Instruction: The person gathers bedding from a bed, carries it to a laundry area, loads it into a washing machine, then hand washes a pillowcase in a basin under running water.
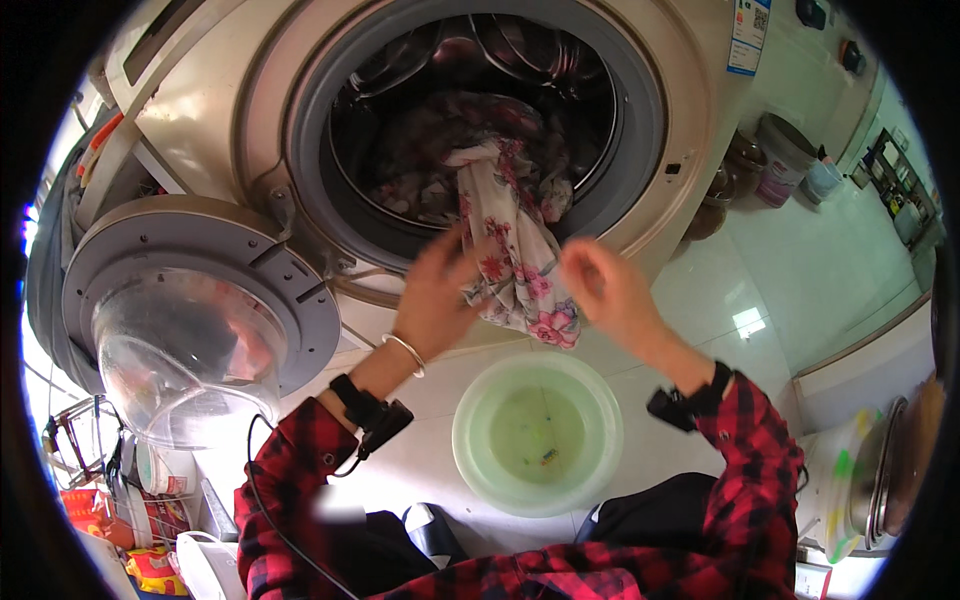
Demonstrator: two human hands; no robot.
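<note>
A white cloth with pink and red flowers [499, 225] hangs out of the washing machine drum [480, 52] over the grey door seal [637, 150]. Its lower end dangles outside. At the cloth's left edge is my left hand [439, 300], blurred, with its fingers partly over the fabric; whether they grip it is unclear. My right hand [611, 289] is just right of the cloth, fingers curled and blurred, with nothing visible inside them. More laundry [420, 187] lies in the drum. A pale green basin [465, 442] stands on the floor below, holding a little liquid and small bits.
The round washing machine door [195, 352] is swung wide to the left. Brown pots [709, 202] and a bucket [784, 161] stand beside the machine on the right. Packages [154, 570] and a white tub [165, 472] crowd the lower left. A metal-rimmed container [874, 480] sits at right.
</note>
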